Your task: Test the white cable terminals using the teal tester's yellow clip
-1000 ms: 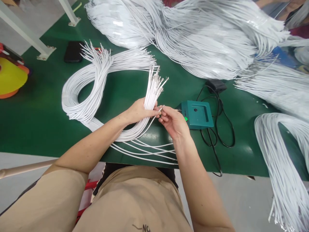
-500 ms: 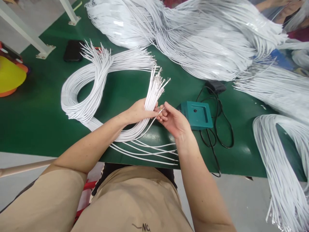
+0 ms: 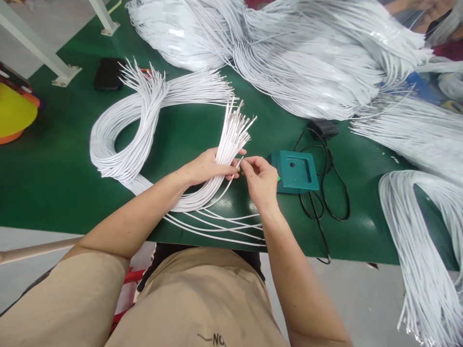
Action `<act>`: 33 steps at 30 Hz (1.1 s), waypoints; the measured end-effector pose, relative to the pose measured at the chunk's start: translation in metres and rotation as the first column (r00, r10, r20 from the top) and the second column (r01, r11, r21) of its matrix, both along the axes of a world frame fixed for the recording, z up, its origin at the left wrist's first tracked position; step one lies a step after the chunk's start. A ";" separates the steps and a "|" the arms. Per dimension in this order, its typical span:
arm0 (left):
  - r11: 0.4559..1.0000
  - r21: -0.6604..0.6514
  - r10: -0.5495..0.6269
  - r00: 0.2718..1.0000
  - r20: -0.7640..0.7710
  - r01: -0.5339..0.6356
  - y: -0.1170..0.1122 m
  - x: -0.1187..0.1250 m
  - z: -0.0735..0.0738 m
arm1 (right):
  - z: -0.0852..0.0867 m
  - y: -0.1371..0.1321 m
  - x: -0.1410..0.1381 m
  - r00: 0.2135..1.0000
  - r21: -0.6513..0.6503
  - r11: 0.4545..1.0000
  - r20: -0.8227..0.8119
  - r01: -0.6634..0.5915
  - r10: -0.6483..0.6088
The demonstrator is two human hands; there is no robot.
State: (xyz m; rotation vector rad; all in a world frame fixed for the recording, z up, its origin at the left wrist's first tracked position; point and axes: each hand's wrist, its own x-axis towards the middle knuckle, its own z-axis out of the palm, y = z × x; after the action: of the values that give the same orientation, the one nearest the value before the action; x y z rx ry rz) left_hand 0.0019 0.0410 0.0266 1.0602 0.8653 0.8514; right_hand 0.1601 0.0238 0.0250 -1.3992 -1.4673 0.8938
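My left hand is closed round a bundle of thin white wires whose metal-tipped ends fan upward and to the right. The bundle loops back across the green table into a big coil. My right hand pinches the end of a single white wire just beside the bundle, fingertips close to my left thumb. A small teal box with a green light and a black cord lies right of my right hand.
Large heaps of white wires cover the table's far side, and more wires hang over the right edge. A black phone lies at the far left, by a white frame leg. Another person's hands show at top right.
My right hand drew back from the teal box to the bundle and now pinches one wire's end beside my left thumb. The left hand kept its hold on the bundle.
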 end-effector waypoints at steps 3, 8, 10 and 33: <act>1.000 -0.026 -0.004 1.000 0.000 0.004 0.001 0.000 0.000 | -0.004 -0.002 0.001 0.893 0.297 0.949 0.448 -0.109 -0.038; 0.999 -0.041 0.015 1.000 -0.013 -0.016 0.003 -0.001 -0.004 | -0.002 0.003 0.014 0.603 0.326 0.861 0.797 -0.389 -0.029; 0.998 -0.046 0.045 0.997 -0.054 -0.048 0.005 -0.002 -0.006 | 0.002 0.010 0.023 0.566 0.284 0.880 0.824 -0.380 -0.021; 0.994 0.068 0.106 0.898 -0.427 -0.084 0.017 0.005 -0.016 | 0.000 0.044 0.045 0.477 0.115 0.924 0.875 -0.365 0.080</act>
State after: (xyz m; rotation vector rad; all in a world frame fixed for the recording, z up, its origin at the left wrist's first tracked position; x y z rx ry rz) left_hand 0.0066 0.0584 0.0103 1.2825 1.2819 0.7304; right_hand 0.2055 0.0682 0.0246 -1.5044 -2.4814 -0.0006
